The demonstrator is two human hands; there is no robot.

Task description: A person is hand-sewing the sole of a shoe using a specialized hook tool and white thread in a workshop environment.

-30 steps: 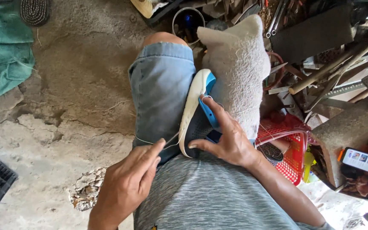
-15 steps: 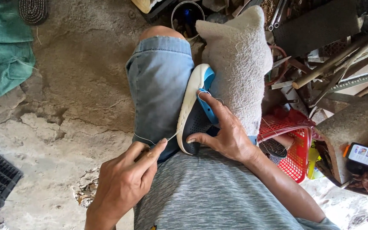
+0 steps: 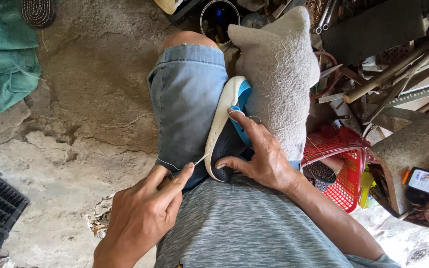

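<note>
Centre frame: the shoe [image 3: 227, 131], white-soled with a blue and dark upper, stands on edge between the denim-clad thigh [image 3: 187, 99] and a grey cloth [image 3: 276, 74]. Right hand [image 3: 259, 154] clasps its upper, covering part of it. Left hand [image 3: 142, 216], lower centre, pinches a pale thread [image 3: 199, 160]; any needle is indiscernible.

shoe [image 3: 227, 131] btwn knees, on lap | basket [image 3: 346, 171] right of it | can [image 3: 219, 17] ahead | cloth [image 3: 1, 69] far left
</note>
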